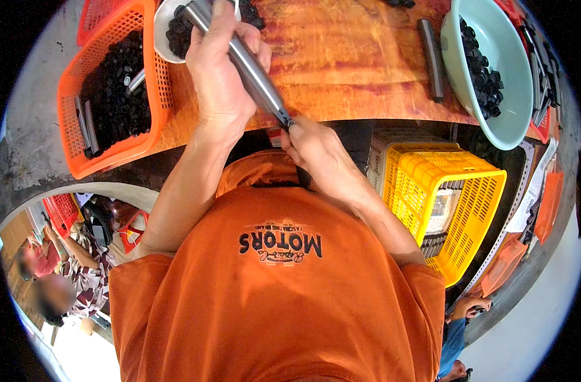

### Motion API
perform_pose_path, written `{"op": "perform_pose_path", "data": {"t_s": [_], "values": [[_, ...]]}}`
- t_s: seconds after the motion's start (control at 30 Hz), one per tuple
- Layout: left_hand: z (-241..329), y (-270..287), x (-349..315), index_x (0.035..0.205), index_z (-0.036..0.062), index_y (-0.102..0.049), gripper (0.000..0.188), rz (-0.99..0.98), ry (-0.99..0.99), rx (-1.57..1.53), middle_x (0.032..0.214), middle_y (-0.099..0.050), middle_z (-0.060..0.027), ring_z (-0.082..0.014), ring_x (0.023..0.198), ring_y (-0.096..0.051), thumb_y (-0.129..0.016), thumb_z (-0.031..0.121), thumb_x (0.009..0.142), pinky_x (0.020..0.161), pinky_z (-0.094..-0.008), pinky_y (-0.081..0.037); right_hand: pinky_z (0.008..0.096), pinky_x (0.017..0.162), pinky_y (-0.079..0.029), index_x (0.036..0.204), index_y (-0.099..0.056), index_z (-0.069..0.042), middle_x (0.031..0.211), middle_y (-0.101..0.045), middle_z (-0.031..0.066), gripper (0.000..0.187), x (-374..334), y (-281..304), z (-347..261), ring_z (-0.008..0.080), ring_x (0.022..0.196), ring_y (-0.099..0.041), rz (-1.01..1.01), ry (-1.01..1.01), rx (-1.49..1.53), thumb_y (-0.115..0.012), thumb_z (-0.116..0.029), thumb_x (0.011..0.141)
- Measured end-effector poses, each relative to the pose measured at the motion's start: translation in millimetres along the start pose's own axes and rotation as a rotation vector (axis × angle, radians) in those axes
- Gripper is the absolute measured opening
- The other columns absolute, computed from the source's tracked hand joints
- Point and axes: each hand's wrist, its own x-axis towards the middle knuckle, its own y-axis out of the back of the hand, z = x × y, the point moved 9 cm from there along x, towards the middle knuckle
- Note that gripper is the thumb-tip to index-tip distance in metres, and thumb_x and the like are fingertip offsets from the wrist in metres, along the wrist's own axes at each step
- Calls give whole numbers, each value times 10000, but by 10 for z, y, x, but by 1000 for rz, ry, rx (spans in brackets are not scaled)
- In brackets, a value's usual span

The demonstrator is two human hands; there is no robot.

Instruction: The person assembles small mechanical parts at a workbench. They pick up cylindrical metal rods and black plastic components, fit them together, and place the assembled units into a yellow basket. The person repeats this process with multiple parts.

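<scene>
A silver metal tube [255, 76] slants across the front of the table. My left hand [221, 79] is wrapped round its upper part, with the thumb along it. At the tube's lower end, just past the table edge, the fingers of my right hand [321, 148] are closed on a small dark piece [286, 121]; its exact shape is mostly covered. Beyond my left hand stands a white bowl [165, 48] of small black parts, partly hidden by that hand. Another metal tube [433, 60] lies on the table at the right.
An orange basket [70, 130] with black parts and several tubes is at the left. A pale green basin [516, 89] of black parts stands on the wooden table [347, 57] at the right. Below the edge is a yellow crate [408, 191] holding tubes. Other people work at both sides.
</scene>
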Motion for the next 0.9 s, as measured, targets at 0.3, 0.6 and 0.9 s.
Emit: {"op": "perform_pose_path", "data": {"t_s": [0.3, 0.6, 0.9], "values": [[-44, -14, -113, 820, 131, -467, 290, 6, -50, 73, 616, -462, -15, -124, 501, -455, -490, 377, 971, 442, -244, -379, 400, 640, -418, 824, -518, 31, 661, -491, 171, 379, 66, -49, -56, 281, 637, -504, -44, 11, 52, -368, -304, 922], [-80, 102, -22, 769, 150, -490, 428, 79, 50, -75, 600, -468, -10, -128, 483, -438, -434, 536, 946, 425, -245, -363, 365, 641, -427, 1033, -519, 28, 817, -546, 98, 476, 119, -129, -39, 209, 705, -507, -143, 8, 253, -339, -406, 954], [-239, -156, -28, 710, 169, -520, 472, 258, 158, -167, 505, -499, 25, -100, 396, -468, -484, 599, 899, 350, -220, -389, 388, 1013, -309, 1411, -308, -33, 1364, -432, 153, 880, -185, 571, -209, 260, 1233, -415, 599, 591, 472, -280, -731, 875]]}}
